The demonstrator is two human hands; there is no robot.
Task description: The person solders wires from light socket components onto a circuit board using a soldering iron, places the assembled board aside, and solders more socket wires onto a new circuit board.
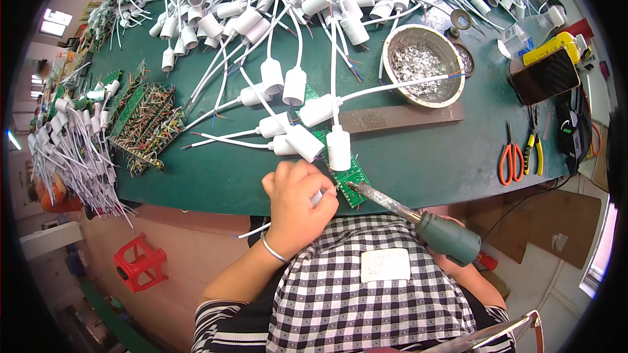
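Note:
My left hand (297, 196) is closed around a white corded lamp socket, mostly hidden by the fingers. Its white cable (254, 231) sticks out below the wrist, and the fingertips are by the edge of a green circuit board (354, 175). In my right hand (450, 265), partly covered by the tool, is a soldering iron (448, 238) with a green handle. The iron's tip rests on or just over the board near my left fingertips. White lamp sockets (339, 149) with cables lie along the board strip, just beyond both hands.
A bowl (388, 65) of silvery solder stands beyond a brown bar (405, 117). Orange-handled pliers (511, 163), yellow-handled cutters (536, 155) and a dark phone (544, 77) are at right. Piled sockets (248, 21) fill the back; wired boards (140, 124) lie left. A red stool (140, 263) stands below.

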